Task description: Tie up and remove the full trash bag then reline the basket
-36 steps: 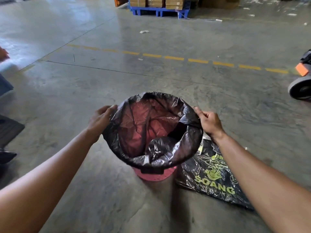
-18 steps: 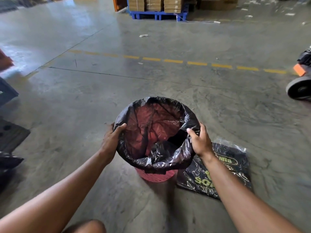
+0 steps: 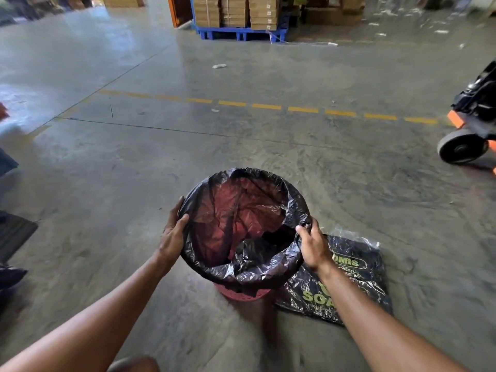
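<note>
I see a wide concrete floor (image 3: 268, 146), grey and scuffed, with a soft shine of light at the far left. A dashed yellow line (image 3: 265, 106) runs across it, and a thin dark joint crosses just before that line. At the far end, cardboard boxes (image 3: 236, 10) are stacked on a blue pallet (image 3: 239, 33). At my right edge stands a cart with a grey wheel (image 3: 461, 149) and orange parts. Small scraps of paper (image 3: 219, 66) lie on the floor near the pallet.

bag pack (image 3: 349, 280) beside basket (image 3: 241, 294), open floor (image 3: 134, 183) around
</note>
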Tool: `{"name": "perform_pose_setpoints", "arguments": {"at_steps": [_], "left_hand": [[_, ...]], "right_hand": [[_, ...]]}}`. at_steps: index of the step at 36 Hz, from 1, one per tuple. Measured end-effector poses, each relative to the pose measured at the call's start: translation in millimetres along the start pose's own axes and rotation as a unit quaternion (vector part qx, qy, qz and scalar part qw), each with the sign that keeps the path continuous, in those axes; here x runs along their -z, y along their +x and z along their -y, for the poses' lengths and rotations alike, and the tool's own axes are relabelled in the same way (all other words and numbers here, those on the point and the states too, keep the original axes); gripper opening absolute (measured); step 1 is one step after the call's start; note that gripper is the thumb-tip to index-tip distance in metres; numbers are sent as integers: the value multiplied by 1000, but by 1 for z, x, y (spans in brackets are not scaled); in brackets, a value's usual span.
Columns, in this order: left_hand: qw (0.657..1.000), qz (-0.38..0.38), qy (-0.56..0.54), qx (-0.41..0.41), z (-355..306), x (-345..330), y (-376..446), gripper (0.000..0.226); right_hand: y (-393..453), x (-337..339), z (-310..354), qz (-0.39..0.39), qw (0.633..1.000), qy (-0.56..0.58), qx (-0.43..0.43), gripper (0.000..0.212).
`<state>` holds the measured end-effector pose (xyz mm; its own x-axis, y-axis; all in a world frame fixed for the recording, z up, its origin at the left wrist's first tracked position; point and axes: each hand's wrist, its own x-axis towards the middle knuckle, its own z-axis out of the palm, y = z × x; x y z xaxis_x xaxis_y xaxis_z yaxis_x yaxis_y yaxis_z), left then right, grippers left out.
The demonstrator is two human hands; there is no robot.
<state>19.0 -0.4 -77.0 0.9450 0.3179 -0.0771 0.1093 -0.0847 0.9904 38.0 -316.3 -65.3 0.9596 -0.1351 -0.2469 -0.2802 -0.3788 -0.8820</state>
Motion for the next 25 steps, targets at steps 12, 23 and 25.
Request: {"name": "perform_pose_setpoints", "arguments": {"at_steps": [12, 23, 25], "left_hand": [[999, 2, 51, -6, 8, 6, 8, 49], [963, 28, 267, 27, -7, 16, 8, 54], [950, 30, 309, 24, -14, 24, 9, 65]], "right_hand": [[-6, 1, 4, 5, 1000, -19, -7, 47], [-5, 16, 13, 78, 993, -84, -17, 62], [-3, 32, 19, 131, 979, -158, -14, 81]]}}
